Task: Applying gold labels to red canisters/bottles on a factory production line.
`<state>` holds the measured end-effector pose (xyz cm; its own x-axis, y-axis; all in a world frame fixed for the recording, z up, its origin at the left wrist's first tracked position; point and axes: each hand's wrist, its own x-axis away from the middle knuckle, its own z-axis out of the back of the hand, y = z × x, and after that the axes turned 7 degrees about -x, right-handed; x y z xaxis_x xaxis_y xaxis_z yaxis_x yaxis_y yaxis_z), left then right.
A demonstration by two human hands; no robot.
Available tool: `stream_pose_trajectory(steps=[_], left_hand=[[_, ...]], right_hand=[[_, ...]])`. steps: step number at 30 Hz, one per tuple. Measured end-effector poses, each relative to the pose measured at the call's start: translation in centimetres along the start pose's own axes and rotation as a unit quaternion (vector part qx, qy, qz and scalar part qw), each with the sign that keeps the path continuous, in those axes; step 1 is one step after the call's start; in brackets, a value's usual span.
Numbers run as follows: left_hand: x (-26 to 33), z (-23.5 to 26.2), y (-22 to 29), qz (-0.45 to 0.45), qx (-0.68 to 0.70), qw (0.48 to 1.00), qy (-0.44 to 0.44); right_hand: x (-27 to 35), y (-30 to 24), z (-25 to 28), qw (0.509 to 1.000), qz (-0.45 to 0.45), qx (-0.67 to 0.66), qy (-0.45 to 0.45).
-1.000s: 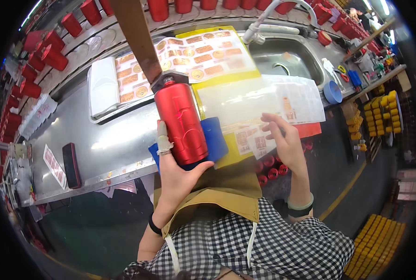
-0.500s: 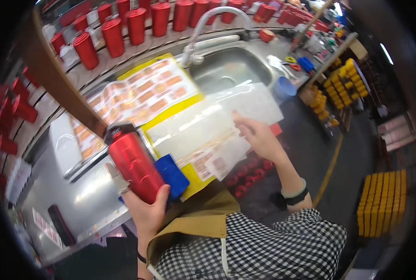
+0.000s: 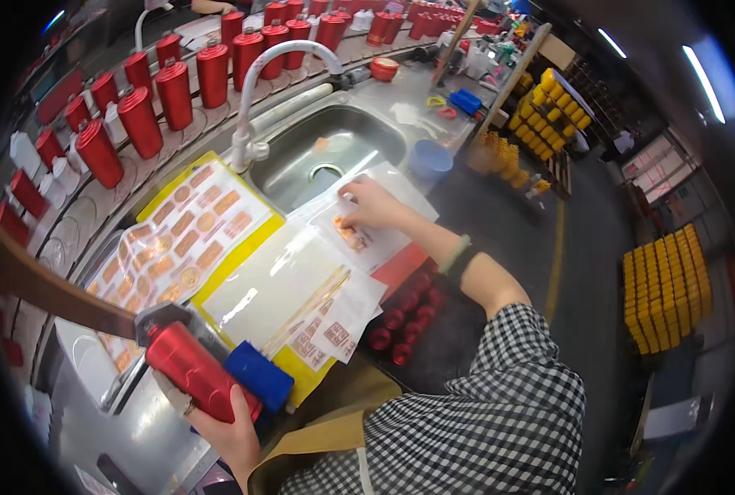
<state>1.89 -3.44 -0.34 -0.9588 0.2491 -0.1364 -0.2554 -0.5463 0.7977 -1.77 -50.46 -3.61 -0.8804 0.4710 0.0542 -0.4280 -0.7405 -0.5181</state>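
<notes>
My left hand (image 3: 229, 431) is wrapped round the lower part of a glossy red bottle (image 3: 196, 373), which lies tilted over the metal counter. The bottle's far end sits against a dark angular holder (image 3: 163, 320) at the end of a brown bar. My right hand (image 3: 375, 205) is over a white sheet (image 3: 392, 239) near the sink, its fingers curled in at a small orange-brown printed decal (image 3: 352, 237). What lies between those fingertips is too small to make out. A blue pad (image 3: 258, 375) lies beside the bottle.
Printed decal sheets (image 3: 210, 223) lie on a yellow board (image 3: 270, 229), with small printed papers (image 3: 334, 334) nearer me. Beyond are a steel sink (image 3: 334, 136) with a white faucet (image 3: 242, 124), a blue cup (image 3: 430, 158) and rows of red bottles (image 3: 173, 95). Yellow stacked goods (image 3: 664, 289) stand right.
My right hand has moved farther away and left, onto the white sheet by the sink, where the orange-brown decal now shows. My left hand still grips the red bottle. The view has shifted.
</notes>
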Motion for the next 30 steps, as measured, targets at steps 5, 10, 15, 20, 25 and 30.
stream_pose_trajectory(steps=[5, 10, 15, 20, 25, 30], left_hand=[[-0.9, 1.5, 3.3, -0.006, -0.022, 1.000, -0.016], [-1.1, 1.1, 2.4, -0.028, -0.051, 0.998, 0.003], [-2.0, 0.3, 2.8, -0.041, -0.054, 0.998, -0.005], [-2.2, 0.3, 2.8, -0.027, -0.066, 0.997, 0.002], [-2.1, -0.3, 3.0, -0.034, -0.057, 0.998, -0.001], [-1.6, 0.4, 2.5, -0.024, -0.060, 0.998, 0.009]], right_hand=[[-7.1, 2.7, -1.1, 0.992, 0.068, 0.066, -0.084], [-11.7, -0.3, -1.7, 0.967, 0.005, 0.079, -0.241], [-14.5, -0.2, -2.1, 0.972, 0.005, 0.135, -0.193], [-18.2, -1.9, -6.3, 0.995, 0.012, 0.095, -0.016], [-18.7, 0.3, -7.4, 0.979, 0.034, 0.196, 0.039], [-16.8, -4.9, -4.0, 0.983, 0.098, 0.066, 0.142]])
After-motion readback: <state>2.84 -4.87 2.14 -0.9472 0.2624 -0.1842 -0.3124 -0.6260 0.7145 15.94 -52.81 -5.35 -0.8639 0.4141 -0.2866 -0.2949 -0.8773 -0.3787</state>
